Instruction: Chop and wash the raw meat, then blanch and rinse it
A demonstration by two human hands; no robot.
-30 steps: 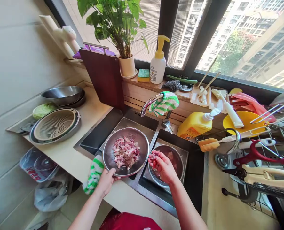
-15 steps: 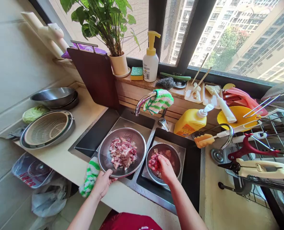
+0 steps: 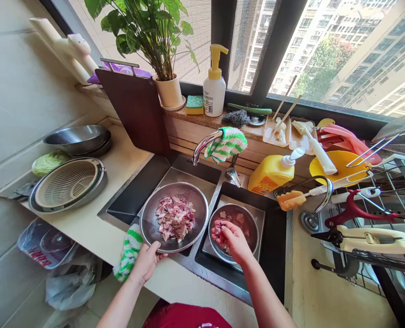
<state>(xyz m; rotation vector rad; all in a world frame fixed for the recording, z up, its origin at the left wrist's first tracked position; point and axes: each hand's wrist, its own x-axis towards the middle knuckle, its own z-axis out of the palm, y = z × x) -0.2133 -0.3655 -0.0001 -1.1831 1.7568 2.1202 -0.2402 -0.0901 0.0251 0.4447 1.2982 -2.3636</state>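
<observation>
A steel colander (image 3: 151,221) full of chopped raw meat (image 3: 174,217) rests over the left sink basin. My left hand (image 3: 147,261) grips its near rim. A steel bowl (image 3: 248,223) with watery meat pieces sits in the right basin. My right hand (image 3: 232,238) is over that bowl, closed on a handful of red meat pieces (image 3: 218,230).
A curved tap (image 3: 202,145) with a green striped cloth (image 3: 227,144) hangs over the sink. Another striped cloth (image 3: 127,252) lies on the counter edge. A strainer bowl (image 3: 67,182), steel bowls and cabbage are at left; yellow detergent bottle (image 3: 270,172) and dish rack (image 3: 376,214) at right.
My right hand dipped into the right bowl and has come up again with meat in its fingers. The left hand kept hold of the colander. The view shifted slightly.
</observation>
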